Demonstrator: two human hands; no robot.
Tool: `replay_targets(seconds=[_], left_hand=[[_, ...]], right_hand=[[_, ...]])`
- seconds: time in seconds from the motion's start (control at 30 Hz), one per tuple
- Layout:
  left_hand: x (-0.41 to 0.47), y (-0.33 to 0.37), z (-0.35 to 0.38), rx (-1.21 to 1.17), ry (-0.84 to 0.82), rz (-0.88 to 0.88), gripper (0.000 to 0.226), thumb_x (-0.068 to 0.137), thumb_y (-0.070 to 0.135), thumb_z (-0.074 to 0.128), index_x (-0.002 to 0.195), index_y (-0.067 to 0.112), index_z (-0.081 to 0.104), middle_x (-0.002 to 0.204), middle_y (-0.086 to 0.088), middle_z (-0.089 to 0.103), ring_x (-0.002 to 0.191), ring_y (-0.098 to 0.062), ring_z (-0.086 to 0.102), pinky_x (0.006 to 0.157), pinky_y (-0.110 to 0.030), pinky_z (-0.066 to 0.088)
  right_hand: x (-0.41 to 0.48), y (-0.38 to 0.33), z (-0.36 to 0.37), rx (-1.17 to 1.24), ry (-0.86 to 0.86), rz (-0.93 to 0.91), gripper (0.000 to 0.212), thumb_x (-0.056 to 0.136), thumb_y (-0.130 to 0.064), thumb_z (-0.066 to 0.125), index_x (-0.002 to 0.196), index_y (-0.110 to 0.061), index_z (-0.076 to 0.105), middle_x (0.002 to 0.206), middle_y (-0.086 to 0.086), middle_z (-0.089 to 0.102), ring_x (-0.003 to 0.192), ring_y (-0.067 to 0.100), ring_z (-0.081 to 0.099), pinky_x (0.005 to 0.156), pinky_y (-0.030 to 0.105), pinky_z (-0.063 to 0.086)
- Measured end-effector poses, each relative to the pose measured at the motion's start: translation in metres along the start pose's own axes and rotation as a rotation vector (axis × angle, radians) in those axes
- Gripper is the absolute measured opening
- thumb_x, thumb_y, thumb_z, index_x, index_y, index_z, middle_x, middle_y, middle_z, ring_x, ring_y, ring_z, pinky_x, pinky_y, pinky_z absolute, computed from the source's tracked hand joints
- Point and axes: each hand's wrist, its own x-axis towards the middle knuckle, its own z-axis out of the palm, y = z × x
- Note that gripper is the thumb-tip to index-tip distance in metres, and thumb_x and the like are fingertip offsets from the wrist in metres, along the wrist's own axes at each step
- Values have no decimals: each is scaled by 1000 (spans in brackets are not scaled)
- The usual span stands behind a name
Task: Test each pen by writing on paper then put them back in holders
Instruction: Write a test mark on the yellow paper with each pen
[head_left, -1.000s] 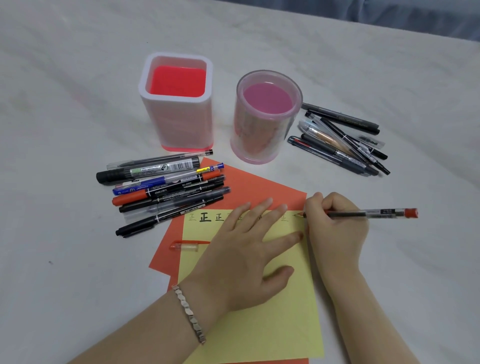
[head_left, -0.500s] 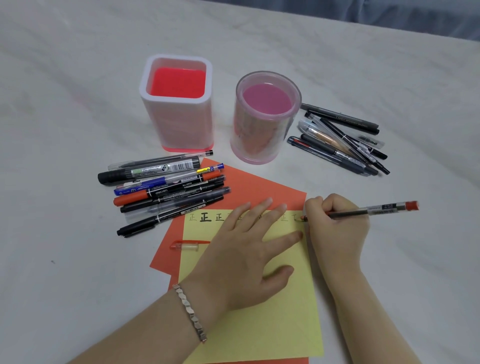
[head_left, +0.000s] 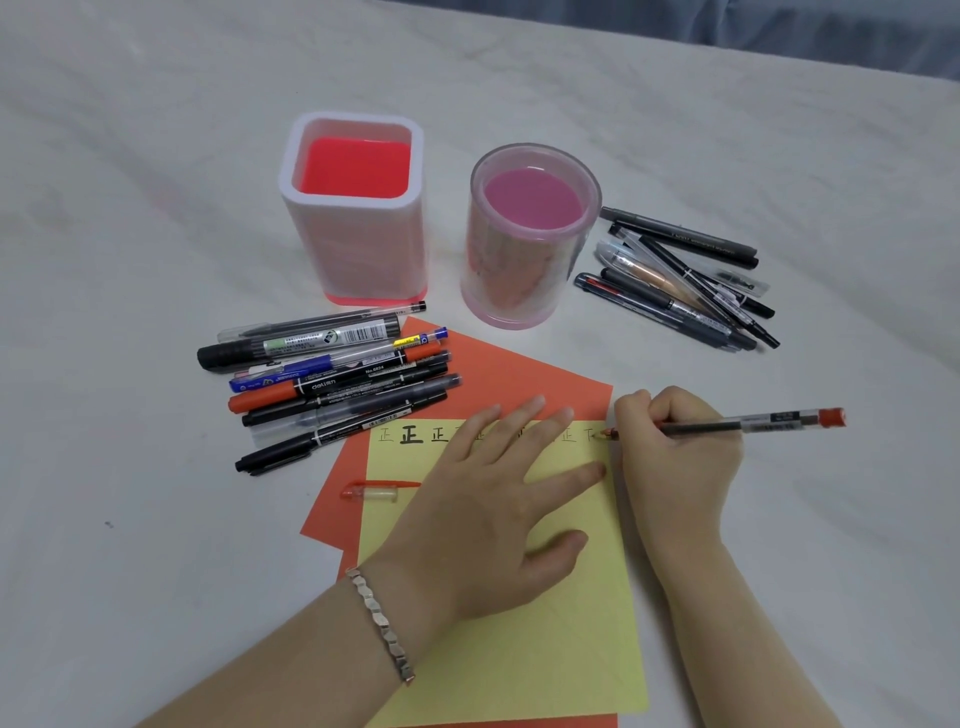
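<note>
My right hand (head_left: 675, 457) grips a red-ended gel pen (head_left: 753, 422) with its tip on the top right corner of the yellow paper (head_left: 519, 649), beside a row of written characters. My left hand (head_left: 493, 499) lies flat with spread fingers on the yellow paper, holding it down. The pen's clear red cap (head_left: 376, 491) lies at the paper's left edge. Two empty holders stand behind: a square white and red holder (head_left: 358, 218) and a round pink holder (head_left: 530, 244).
A pile of several markers and pens (head_left: 332, 374) lies left of the orange paper (head_left: 519, 379). Another pile of dark pens (head_left: 685, 280) lies right of the round holder. Everything rests on a white cloth surface (head_left: 130, 519).
The pen tip has made new strokes at the paper's top right corner, and the pen's far end has tilted slightly upward. My left hand has stayed still.
</note>
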Motion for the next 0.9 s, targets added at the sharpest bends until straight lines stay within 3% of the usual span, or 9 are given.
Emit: replay_targets(seconds=[0.17, 0.37, 0.5, 0.6, 0.77, 0.9], left_hand=[[0, 0, 0, -6, 5, -1, 45, 82, 51, 45, 125, 37, 55, 144, -3, 42, 137, -22, 29, 110, -42, 18], [1, 0, 1, -2, 6, -2, 45, 82, 51, 45, 124, 38, 56, 144, -3, 42, 136, -23, 30, 109, -42, 18], [0, 0, 1, 3, 11, 1, 45, 82, 51, 45, 123, 37, 56, 144, -4, 42, 136, -23, 31, 109, -42, 19], [0, -1, 2, 4, 14, 5, 44, 82, 50, 45, 123, 37, 56, 144, -4, 42, 136, -23, 31, 109, -42, 19], [0, -1, 2, 10, 5, 9, 45, 83, 51, 45, 124, 38, 55, 144, -3, 41, 136, -23, 31, 109, -42, 18], [-1, -1, 2, 11, 6, 15, 45, 83, 51, 45, 125, 38, 54, 144, -3, 41, 136, -23, 31, 109, -42, 18]], right_hand=[[0, -1, 1, 7, -34, 8, 34, 71, -16, 52, 49, 4, 36, 49, 26, 38, 45, 10, 31, 45, 15, 27], [0, -1, 1, 5, -44, 10, 33, 68, -15, 51, 46, 0, 32, 43, 10, 33, 44, 10, 31, 44, 12, 26], [0, -1, 0, 18, -33, 23, 32, 68, -14, 52, 47, 3, 35, 44, 15, 35, 44, 9, 32, 44, 13, 27], [-1, -1, 1, 6, -59, 11, 33, 68, -16, 51, 45, -5, 31, 41, 3, 32, 43, 9, 31, 44, 11, 26], [-2, 0, 0, -16, -6, 2, 31, 68, -12, 51, 47, 1, 31, 45, 3, 32, 43, 9, 29, 43, 11, 25], [-2, -2, -1, 5, 21, 14, 30, 67, -10, 49, 45, -5, 29, 44, 1, 32, 41, 8, 27, 43, 10, 24]])
